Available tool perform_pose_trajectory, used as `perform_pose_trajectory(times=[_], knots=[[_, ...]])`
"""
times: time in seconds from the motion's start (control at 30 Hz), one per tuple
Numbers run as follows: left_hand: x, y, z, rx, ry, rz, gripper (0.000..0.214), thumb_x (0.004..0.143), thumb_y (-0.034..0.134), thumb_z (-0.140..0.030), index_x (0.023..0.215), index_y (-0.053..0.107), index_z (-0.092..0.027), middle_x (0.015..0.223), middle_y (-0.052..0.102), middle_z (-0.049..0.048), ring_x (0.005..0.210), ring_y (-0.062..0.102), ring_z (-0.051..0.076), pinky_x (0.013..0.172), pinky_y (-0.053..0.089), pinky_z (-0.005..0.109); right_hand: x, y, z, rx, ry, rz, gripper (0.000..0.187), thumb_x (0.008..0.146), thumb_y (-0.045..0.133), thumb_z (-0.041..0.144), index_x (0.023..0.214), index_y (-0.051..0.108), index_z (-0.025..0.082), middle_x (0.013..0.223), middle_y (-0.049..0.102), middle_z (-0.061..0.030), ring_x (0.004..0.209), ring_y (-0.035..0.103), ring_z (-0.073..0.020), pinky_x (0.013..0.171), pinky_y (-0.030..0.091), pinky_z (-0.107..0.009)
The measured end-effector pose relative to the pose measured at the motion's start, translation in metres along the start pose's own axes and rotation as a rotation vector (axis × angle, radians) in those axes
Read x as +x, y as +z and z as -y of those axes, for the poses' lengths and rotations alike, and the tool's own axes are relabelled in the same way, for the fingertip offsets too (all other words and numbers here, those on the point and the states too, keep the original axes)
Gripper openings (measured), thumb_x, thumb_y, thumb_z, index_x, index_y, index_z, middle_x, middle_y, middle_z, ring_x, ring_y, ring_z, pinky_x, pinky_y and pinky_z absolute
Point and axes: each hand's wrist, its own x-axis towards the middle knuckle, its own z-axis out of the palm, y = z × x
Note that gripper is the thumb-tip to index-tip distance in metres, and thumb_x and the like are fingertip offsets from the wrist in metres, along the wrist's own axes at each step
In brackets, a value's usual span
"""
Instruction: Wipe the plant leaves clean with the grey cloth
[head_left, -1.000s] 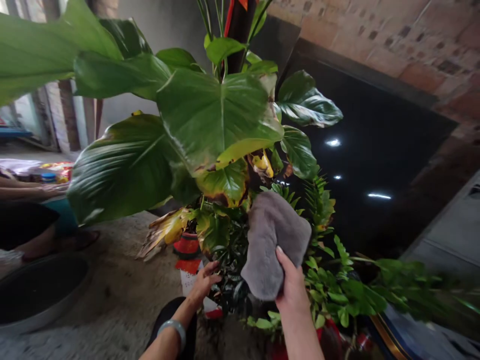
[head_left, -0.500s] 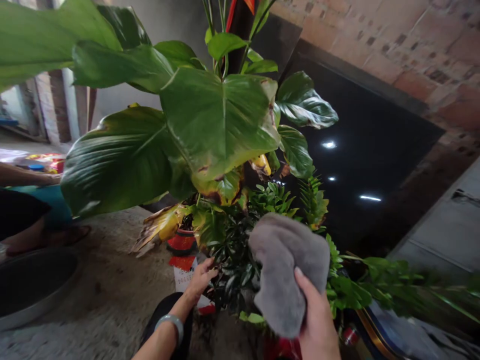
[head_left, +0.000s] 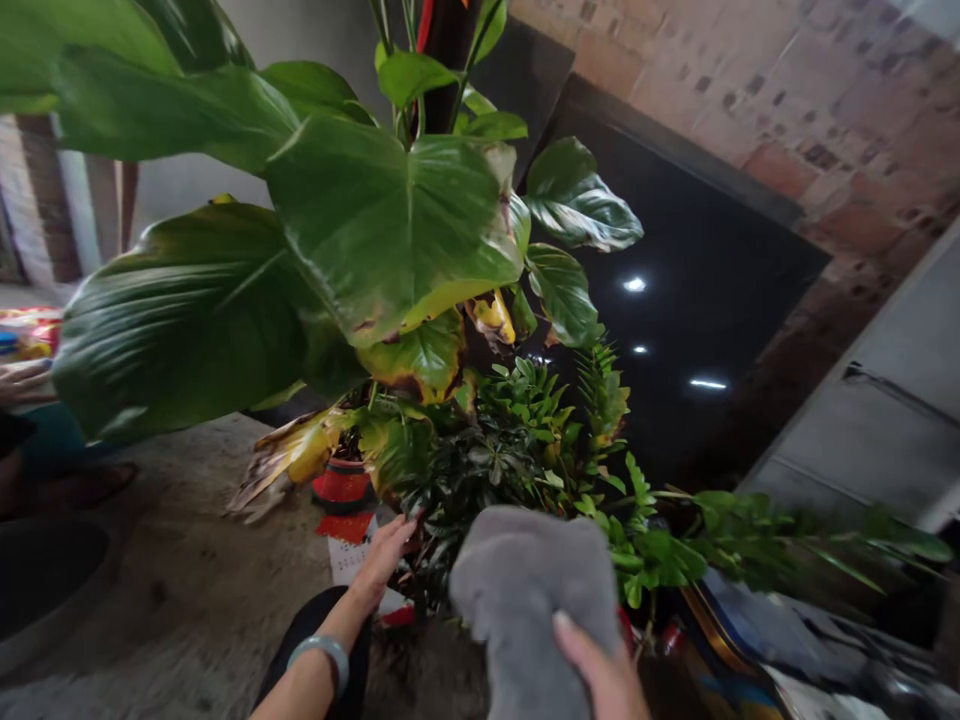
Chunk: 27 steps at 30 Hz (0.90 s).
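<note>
My right hand (head_left: 596, 670) grips a thick grey cloth (head_left: 536, 590), its thumb pressed on the front; the other fingers are hidden behind it. The cloth hangs before a leafy plant with small dark green leaves (head_left: 487, 460). At that plant's left side, my left hand (head_left: 384, 560) reaches in with fingers stretched out, the tips among the leaves. A bangle (head_left: 321, 655) circles the left wrist. Above both hands spreads a plant with large green leaves (head_left: 397, 220), some edges browned. A yellow, withered leaf (head_left: 300, 450) droops to the left.
A red pot (head_left: 343, 483) stands on the concrete floor (head_left: 195, 560). At far left are another person's hand (head_left: 26, 385) and a dark basin (head_left: 49, 580). Behind the plants leans a dark shiny panel (head_left: 690, 290) against a brick wall (head_left: 750, 100). Assorted items lie at lower right.
My right hand and the grey cloth have moved down and slightly left, away from the leaves. The view has shifted a little to the right; my left hand stays by the plant.
</note>
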Motion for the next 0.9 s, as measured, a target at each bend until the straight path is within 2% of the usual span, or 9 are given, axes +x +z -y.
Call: perform_pose_trajectory(times=[0.1,0.17,0.3,0.4,0.47,0.57,0.7,0.8,0.9], knots=[[-0.001,0.006,0.001,-0.132,-0.042,0.013,0.031,0.050,0.073,-0.032,0.076,0.071,-0.015,0.083,0.072,0.0082,0.089,0.064,0.025,0.071,0.052,0.033,0.020,0.001,0.048,0.250,-0.064,-0.069,0.057,0.046,0.080,0.035,0.100,0.065,0.019,0.081,0.074,-0.0023,0.082,0.067,-0.0257,0.072,0.054,-0.039],[-0.002,0.010,0.003,-0.160,-0.048,0.026,0.034,0.047,0.075,-0.031,0.077,0.071,-0.016,0.087,0.073,0.0088,0.091,0.063,0.026,0.070,0.052,0.033,0.033,0.014,0.048,0.388,-0.038,-0.052,0.051,0.047,0.079,0.028,0.095,0.066,0.020,0.077,0.074,0.0007,0.077,0.068,-0.0224,0.073,0.054,-0.037],[-0.004,0.015,0.007,-0.101,-0.040,0.050,0.036,0.047,0.075,-0.034,0.079,0.072,-0.017,0.091,0.073,0.0081,0.092,0.062,0.026,0.070,0.050,0.031,0.031,0.030,-0.015,0.321,0.211,0.058,0.034,0.046,0.079,0.030,0.075,0.068,0.018,0.073,0.073,-0.0049,0.079,0.068,-0.0257,0.074,0.054,-0.039],[-0.006,0.017,0.005,-0.020,-0.012,0.140,0.034,0.051,0.072,-0.039,0.077,0.072,-0.016,0.081,0.073,0.0064,0.086,0.063,0.024,0.071,0.048,0.030,0.012,0.017,-0.047,0.161,0.167,0.170,0.040,0.040,0.082,0.037,0.070,0.070,0.015,0.076,0.073,-0.0096,0.087,0.067,-0.0304,0.080,0.052,-0.040],[-0.008,0.019,0.003,0.008,-0.042,0.198,0.038,0.051,0.072,-0.039,0.081,0.072,-0.016,0.074,0.070,0.0044,0.076,0.062,0.021,0.065,0.047,0.028,0.001,0.004,-0.036,0.124,0.087,0.167,0.045,0.039,0.084,0.039,0.073,0.070,0.013,0.078,0.073,-0.0107,0.088,0.067,-0.0313,0.082,0.051,-0.041],[-0.011,0.023,-0.001,0.005,-0.118,0.243,0.047,0.050,0.074,-0.038,0.092,0.071,-0.016,0.067,0.064,0.0006,0.057,0.055,0.014,0.051,0.043,0.025,0.005,-0.007,0.014,0.235,-0.010,0.017,0.056,0.047,0.082,0.039,0.096,0.068,0.016,0.090,0.074,-0.0083,0.091,0.066,-0.0289,0.081,0.051,-0.041],[-0.012,0.026,0.000,-0.009,-0.144,0.224,0.049,0.045,0.078,-0.034,0.089,0.071,-0.014,0.059,0.059,-0.0029,0.049,0.050,0.010,0.047,0.040,0.023,0.034,0.008,0.048,0.481,-0.104,-0.099,0.055,0.050,0.078,0.029,0.102,0.065,0.020,0.088,0.074,-0.0022,0.089,0.067,-0.0233,0.077,0.053,-0.037],[-0.013,0.023,0.003,0.018,-0.132,0.197,0.048,0.046,0.077,-0.035,0.089,0.070,-0.014,0.053,0.057,-0.0048,0.046,0.047,0.009,0.046,0.037,0.022,0.039,0.027,0.010,0.501,0.171,-0.005,0.032,0.052,0.073,0.026,0.082,0.068,0.018,0.073,0.073,-0.0044,0.082,0.068,-0.0244,0.073,0.054,-0.037],[-0.017,0.018,0.004,0.054,-0.137,0.181,0.049,0.046,0.077,-0.038,0.090,0.070,-0.015,0.050,0.056,-0.0051,0.046,0.049,0.011,0.047,0.037,0.023,0.013,0.034,-0.043,0.384,0.388,0.097,0.026,0.050,0.074,0.031,0.070,0.068,0.016,0.073,0.073,-0.0093,0.083,0.068,-0.0288,0.071,0.055,-0.040]])
